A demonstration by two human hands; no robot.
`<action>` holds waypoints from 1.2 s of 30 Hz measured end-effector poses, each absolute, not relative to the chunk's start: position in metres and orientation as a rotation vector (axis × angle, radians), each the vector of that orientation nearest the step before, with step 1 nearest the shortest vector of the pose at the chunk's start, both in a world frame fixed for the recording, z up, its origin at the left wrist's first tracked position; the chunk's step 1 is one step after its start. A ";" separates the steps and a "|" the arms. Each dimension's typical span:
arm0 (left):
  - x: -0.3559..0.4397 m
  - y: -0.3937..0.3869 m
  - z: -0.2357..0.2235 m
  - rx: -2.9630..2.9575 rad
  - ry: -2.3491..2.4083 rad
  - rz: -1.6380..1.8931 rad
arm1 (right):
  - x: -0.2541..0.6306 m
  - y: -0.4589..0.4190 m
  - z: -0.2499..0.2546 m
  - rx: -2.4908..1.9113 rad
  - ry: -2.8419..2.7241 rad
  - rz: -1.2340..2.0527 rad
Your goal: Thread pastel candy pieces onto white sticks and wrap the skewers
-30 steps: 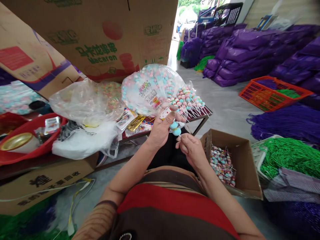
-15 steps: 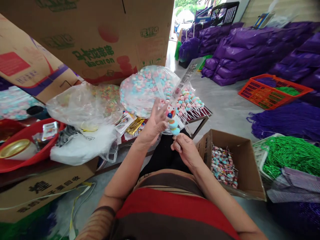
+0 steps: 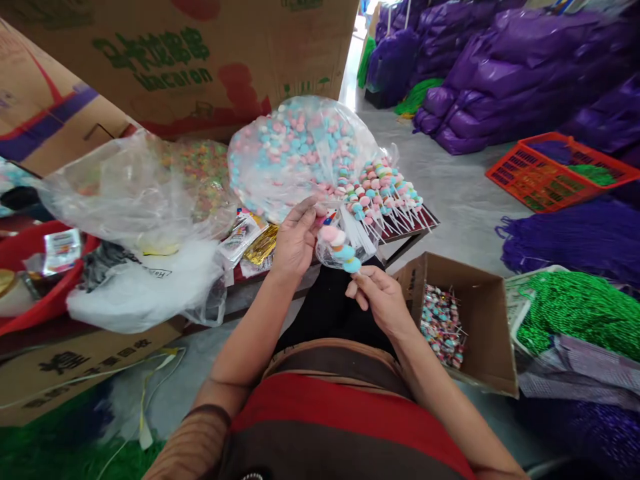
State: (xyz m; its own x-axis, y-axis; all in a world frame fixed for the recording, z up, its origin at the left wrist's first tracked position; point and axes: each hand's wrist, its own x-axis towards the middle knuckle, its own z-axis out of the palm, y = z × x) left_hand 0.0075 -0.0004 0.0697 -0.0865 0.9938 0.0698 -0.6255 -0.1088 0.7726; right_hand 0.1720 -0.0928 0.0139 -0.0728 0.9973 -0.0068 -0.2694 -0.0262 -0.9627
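My right hand point(image 3: 377, 293) pinches the lower end of a marshmallow skewer point(image 3: 345, 253), whose pink, white, orange and blue pieces tilt up to the left. Loose around the pieces sits a clear plastic wrapper point(image 3: 324, 253). My left hand point(image 3: 296, 241) is closed, its thumb and finger pinching the wrapper by its upper end, where a red and blue print shows. Just beyond lie finished-looking marshmallow skewers point(image 3: 383, 190) in a heap with their white sticks toward me. A big clear bag of pink and blue marshmallows point(image 3: 295, 153) stands behind them.
On the left are a bag of gummy candies point(image 3: 200, 180), a white plastic bag point(image 3: 150, 293), a red basin point(image 3: 60, 287) and gold twist ties point(image 3: 261, 247). To the right stand a cardboard box of wrapped skewers point(image 3: 467, 320), an orange crate point(image 3: 560, 177) and purple bags point(image 3: 495, 80).
The skewer and its wrapper have tipped from upright toward the left. My left hand, open before, has closed on the wrapper's upper end. The view has shifted slightly downward.
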 end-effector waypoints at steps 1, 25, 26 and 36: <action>0.004 0.002 0.064 0.736 0.707 1.581 | 0.175 -0.090 0.016 -0.965 -1.021 1.370; -0.022 0.000 0.042 0.817 0.732 1.190 | 0.140 -0.016 0.027 -1.167 -1.204 1.100; -0.019 0.000 0.041 0.809 0.750 1.201 | 0.139 -0.016 0.027 -1.177 -1.186 1.097; -0.001 -0.006 0.031 0.645 0.794 1.328 | 0.127 -0.020 0.024 -1.123 -0.903 1.302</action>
